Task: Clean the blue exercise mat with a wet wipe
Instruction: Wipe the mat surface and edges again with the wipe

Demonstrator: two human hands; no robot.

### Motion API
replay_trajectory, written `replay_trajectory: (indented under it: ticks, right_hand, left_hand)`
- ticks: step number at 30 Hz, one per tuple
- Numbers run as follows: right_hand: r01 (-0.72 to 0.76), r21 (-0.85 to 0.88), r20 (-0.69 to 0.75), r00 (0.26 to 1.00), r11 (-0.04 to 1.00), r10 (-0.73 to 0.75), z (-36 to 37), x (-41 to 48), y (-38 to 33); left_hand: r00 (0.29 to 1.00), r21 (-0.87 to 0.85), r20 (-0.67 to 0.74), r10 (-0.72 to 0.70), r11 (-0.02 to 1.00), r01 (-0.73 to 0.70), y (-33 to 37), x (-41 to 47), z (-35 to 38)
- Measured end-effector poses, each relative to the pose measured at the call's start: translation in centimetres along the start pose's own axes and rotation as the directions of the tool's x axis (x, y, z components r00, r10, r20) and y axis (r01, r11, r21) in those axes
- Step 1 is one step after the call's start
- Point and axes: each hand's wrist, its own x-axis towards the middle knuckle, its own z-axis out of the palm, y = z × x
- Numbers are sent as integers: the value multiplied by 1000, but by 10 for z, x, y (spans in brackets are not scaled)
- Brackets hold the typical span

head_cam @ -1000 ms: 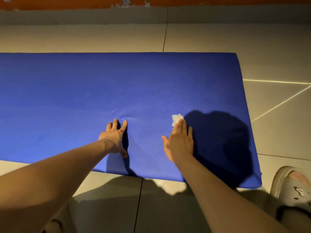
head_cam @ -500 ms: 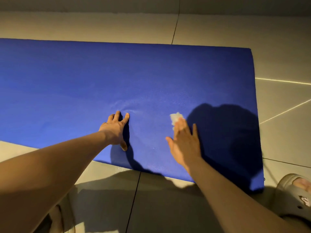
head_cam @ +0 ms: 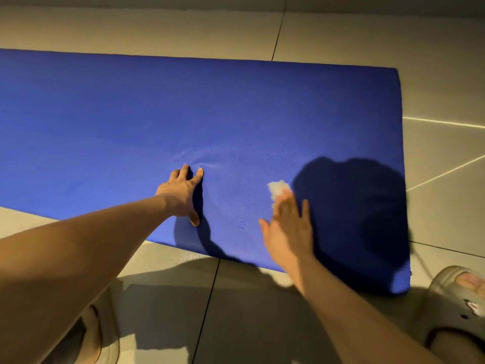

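flat fingers, not a fist: my right hand (head_cam: 288, 229) lies with its fingers straight on the wet wipe (head_cam: 278, 187) and presses it onto the mat. nothing is curled round the wipe. it is only pinned under the fingertips. this hand is a bit blurry. my left hand (head_cam: 181, 195) is flat too, fingers spread, resting on the mat and holding nothing.

the blue exercise mat (head_cam: 236, 114) lies flat on the tiled floor (head_cam: 341, 35). it fills the middle of the frame from the left edge almost to the right edge. the wipe sits on it in the lower middle, a bit right of centre, and pokes out past the fingertips. the 2 hands are apart.

i think the wipe is very light, soft and wet. it looks scrunched up, so it could slip out from under the fingers. i would press on its middle, not pick it up. i think the mat is soft and bendy, so it may slide or wrinkle on the smooth tiles. the spot by its lower edge, where the left hand is, looks good for holding it down.

the mat is deep blue with a fine grain. small pale ripples show just above the left hand. a big dark shadow lies on its right part.
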Motion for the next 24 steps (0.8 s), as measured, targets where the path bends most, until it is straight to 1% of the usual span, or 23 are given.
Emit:
replay_trajectory:
  ticks: [2, 3, 5, 6, 8, 9, 10, 11, 12, 13, 14, 15, 16, 18, 19, 20, 21, 23, 24]
  right_hand:
    - [-96, -30, 14, 995, 995, 97, -3, 1, 10]
    - [-118, 14, 29, 993, 993, 118, -3, -2, 1]
    - [-92, 62, 60, 994, 994, 89, -2, -15, -33]
    - [-35, 70, 51, 998, 997, 31, 5, -22, -53]
    - [132, 57, 36, 990, 990, -134, 18, -35, -86]
    - [211, 78, 71, 974, 974, -216, 20, -41, -94]
    - [275, 63, 108, 954, 959, -281, 20, -45, -95]
    - [328, 48, 106, 937, 943, -332, 15, -48, -88]
    - [387, 10, 64, 920, 922, -386, 10, -47, -76]
    - [396, 10, 51, 917, 918, -396, 5, -44, -59]
    - [341, 63, 19, 939, 938, -343, 4, -38, -42]
    - [259, 110, 6, 965, 960, -261, 1, -29, -23]
    - [171, 94, -20, 985, 981, -169, -2, -20, -9]
    - [60, 17, -19, 998, 998, -59, 0, -11, -1]
    - [22, 60, -4, 1000, 998, -22, 0, -13, -9]
    - [19, 94, 14, 1000, 995, -21, 0, -19, -21]
    - [54, 95, 27, 998, 994, -57, 1, -27, -38]
    - [175, 69, 116, 976, 982, -182, 3, -48, -77]
    - [262, 51, 153, 952, 964, -266, 3, -57, -92]
  left_hand:
    - [1000, 4, -6, 4, 1000, -4, 0, 1, 1]
    - [1000, 7, -8, 4, 1000, -4, 0, 2, 1]
    - [1000, 7, -11, 5, 1000, -5, -1, 2, 2]
    - [1000, 4, -14, 3, 1000, -3, -1, 1, 2]
    - [1000, 3, -28, 0, 1000, 0, -1, 0, 3]
    - [999, 3, -43, -1, 1000, 1, -1, -1, 5]
    - [998, -1, -64, -2, 1000, 1, -2, -3, 7]
    - [996, -21, -86, -13, 1000, 11, -3, -7, 10]
    - [994, -63, -106, -37, 998, 31, -5, -11, 14]
    - [990, -123, -122, -70, 991, 55, -8, -16, 20]
    - [986, -188, -133, -101, 979, 75, -11, -23, 28]
    - [983, -247, -139, -123, 965, 86, -14, -30, 37]
    - [982, -291, -139, -128, 953, 83, -16, -37, 46]
    - [993, -333, -92, -78, 942, 43, -18, -51, 61]
    - [998, -343, -50, -39, 939, 19, -19, -56, 64]
    - [1000, -343, -20, -5, 939, -2, -19, -60, 67]
    - [1000, -327, -8, 14, 945, -16, -18, -63, 67]
    - [999, -266, -25, 33, 963, -38, -14, -65, 68]
    - [999, -241, -32, 25, 970, -32, -12, -65, 68]
